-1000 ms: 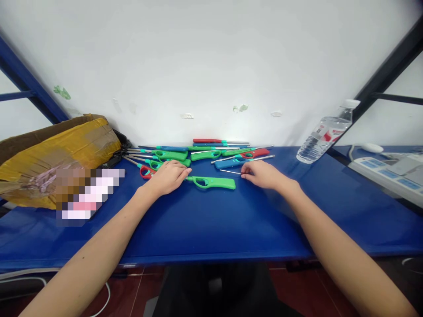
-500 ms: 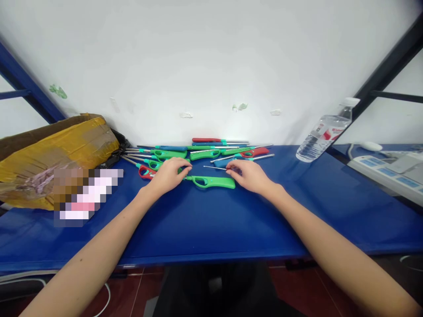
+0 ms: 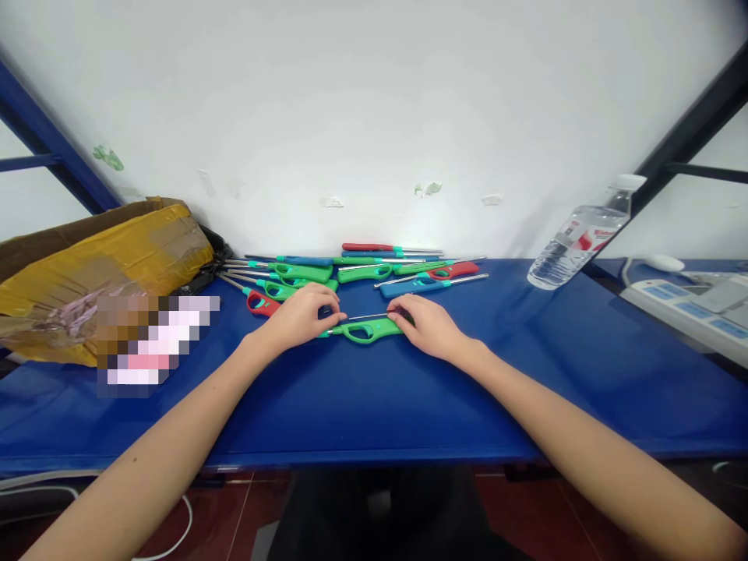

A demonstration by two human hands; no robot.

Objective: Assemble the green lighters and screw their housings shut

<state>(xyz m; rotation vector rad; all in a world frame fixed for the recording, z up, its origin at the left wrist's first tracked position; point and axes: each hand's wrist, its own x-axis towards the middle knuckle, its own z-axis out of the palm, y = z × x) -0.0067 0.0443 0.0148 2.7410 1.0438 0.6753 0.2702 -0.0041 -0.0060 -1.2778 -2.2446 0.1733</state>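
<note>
The clear plastic water bottle (image 3: 576, 238) leaned at the wall, its fill unclear; on the smooth blue table (image 3: 379, 405) the left hand (image 3: 301, 315) pinched the green plastic lighter (image 3: 365, 330); the right hand (image 3: 429, 327) held a thin metal rod (image 3: 365, 316) over it; more long-nosed lighters (image 3: 351, 269) lay behind.

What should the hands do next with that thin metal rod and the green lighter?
Probably slide the rod a little further left, toward the lighter's front end. The right hand pinches the rod's right end just above the green lighter, lying along it, while the left hand steadies the lighter's front end. The rod's tip sits right by the left fingers, so a small nudge looks like the next step.
</note>
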